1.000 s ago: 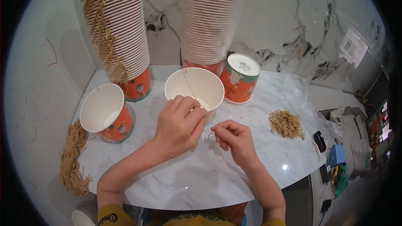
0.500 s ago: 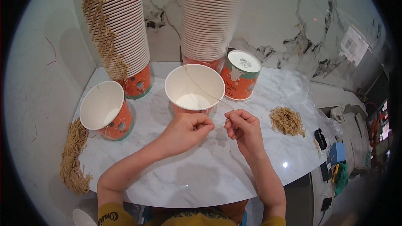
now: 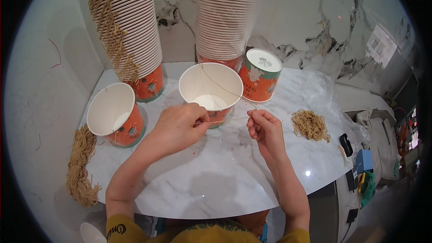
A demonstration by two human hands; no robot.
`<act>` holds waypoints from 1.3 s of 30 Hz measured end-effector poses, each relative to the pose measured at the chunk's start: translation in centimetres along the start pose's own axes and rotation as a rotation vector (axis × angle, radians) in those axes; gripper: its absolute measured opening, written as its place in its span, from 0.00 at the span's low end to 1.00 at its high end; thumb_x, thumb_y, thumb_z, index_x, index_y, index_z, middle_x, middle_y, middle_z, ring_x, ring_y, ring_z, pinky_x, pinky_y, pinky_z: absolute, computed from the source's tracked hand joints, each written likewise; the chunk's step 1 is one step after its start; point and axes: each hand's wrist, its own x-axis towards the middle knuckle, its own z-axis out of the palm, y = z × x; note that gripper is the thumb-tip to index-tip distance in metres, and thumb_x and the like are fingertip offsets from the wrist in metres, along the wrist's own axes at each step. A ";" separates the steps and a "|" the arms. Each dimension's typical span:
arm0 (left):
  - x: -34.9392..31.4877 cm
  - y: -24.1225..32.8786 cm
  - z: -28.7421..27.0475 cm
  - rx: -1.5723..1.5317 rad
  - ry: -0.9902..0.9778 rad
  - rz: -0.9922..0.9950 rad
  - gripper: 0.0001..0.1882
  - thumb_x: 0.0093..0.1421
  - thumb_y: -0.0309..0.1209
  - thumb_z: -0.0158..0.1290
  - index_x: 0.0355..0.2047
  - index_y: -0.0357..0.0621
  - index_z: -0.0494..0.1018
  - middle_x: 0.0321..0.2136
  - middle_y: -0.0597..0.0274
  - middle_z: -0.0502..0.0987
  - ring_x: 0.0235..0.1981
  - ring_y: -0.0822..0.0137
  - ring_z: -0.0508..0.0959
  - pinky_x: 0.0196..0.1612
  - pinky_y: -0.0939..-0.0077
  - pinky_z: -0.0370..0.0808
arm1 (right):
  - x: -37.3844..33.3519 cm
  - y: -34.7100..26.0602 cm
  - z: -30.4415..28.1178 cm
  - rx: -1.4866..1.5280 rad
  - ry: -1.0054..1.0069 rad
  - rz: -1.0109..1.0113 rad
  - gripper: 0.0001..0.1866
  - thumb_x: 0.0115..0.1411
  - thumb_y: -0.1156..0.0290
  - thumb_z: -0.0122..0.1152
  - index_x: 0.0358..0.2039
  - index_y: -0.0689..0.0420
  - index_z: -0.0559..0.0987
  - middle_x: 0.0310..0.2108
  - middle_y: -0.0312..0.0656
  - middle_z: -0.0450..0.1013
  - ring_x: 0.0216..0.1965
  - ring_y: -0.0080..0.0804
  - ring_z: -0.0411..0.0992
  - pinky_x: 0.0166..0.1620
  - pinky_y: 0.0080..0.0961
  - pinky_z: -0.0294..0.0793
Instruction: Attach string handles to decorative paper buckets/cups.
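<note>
My left hand (image 3: pixel 179 128) is closed, thumb and fingers pinching a thin tan string (image 3: pixel 234 119) in front of the middle paper bucket. The string stretches to my right hand (image 3: pixel 266 130), which pinches it too. From there another length runs up over the near right rim of the white-lined, orange paper bucket (image 3: pixel 217 119) and across its mouth to the far rim. The bucket stands upright and looks empty apart from the string. At the left is a tilted-looking second bucket (image 3: pixel 130 123) with short string ends at its rim.
Tall nested bucket stacks stand behind, one (image 3: pixel 139 36) draped with tan strings, another (image 3: pixel 222 18) in clear plastic. An upside-down bucket (image 3: pixel 260 78) sits beside them. A string bundle (image 3: pixel 82 166) hangs at the left edge; a string pile (image 3: pixel 310 125) lies right, near a black clip (image 3: pixel 345 144).
My left hand has moved left and away from me, widening the gap between my hands, and the string now stretches between them. My right hand has shifted slightly right.
</note>
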 end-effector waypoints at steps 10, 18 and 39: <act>-0.3 0.5 3.1 0.045 0.112 0.205 0.05 0.58 0.28 0.59 0.31 0.40 0.78 0.29 0.56 0.81 0.29 0.52 0.81 0.31 0.61 0.75 | -0.7 1.8 1.2 -0.674 0.145 -0.471 0.19 0.67 0.74 0.59 0.57 0.60 0.70 0.46 0.38 0.70 0.41 0.20 0.73 0.30 0.19 0.76; -0.3 0.4 5.6 0.004 0.074 0.224 0.05 0.59 0.27 0.57 0.35 0.40 0.78 0.33 0.53 0.81 0.33 0.51 0.81 0.33 0.58 0.77 | -3.9 2.6 4.3 -0.649 -0.210 -0.549 0.19 0.66 0.82 0.55 0.57 0.61 0.71 0.46 0.43 0.69 0.47 0.30 0.75 0.40 0.21 0.75; -0.3 0.4 4.6 0.068 0.179 0.341 0.05 0.60 0.28 0.58 0.33 0.41 0.75 0.30 0.58 0.77 0.31 0.53 0.80 0.30 0.58 0.75 | -2.9 2.1 3.1 -0.632 -0.154 -0.447 0.04 0.67 0.76 0.62 0.38 0.63 0.79 0.29 0.29 0.71 0.28 0.11 0.64 0.30 0.14 0.63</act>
